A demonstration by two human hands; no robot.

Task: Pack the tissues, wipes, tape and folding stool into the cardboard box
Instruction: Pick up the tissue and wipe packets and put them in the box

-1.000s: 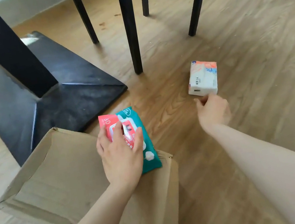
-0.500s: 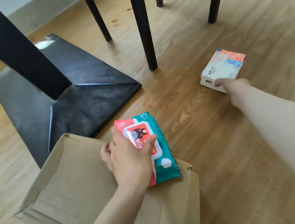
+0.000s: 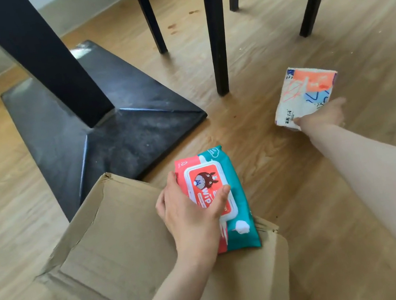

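My left hand [image 3: 192, 213] grips a teal and red pack of wipes [image 3: 221, 193] and holds it over the right rim of the open cardboard box [image 3: 107, 243]. My right hand [image 3: 322, 116] grips the near end of a white, orange and blue tissue pack [image 3: 305, 92], which is tilted up off the wooden floor to the right. The box stands low in the view, its flaps spread outward. No tape or folding stool is in view.
A black table pedestal with a wide flat base [image 3: 109, 128] stands just behind the box. Several black chair legs [image 3: 214, 29] rise from the floor further back. Bare wooden floor [image 3: 319, 208] lies between the box and the tissue pack.
My right hand has closed on the tissue pack and tipped it up from the floor. My left hand has kept the wipes over the box rim.
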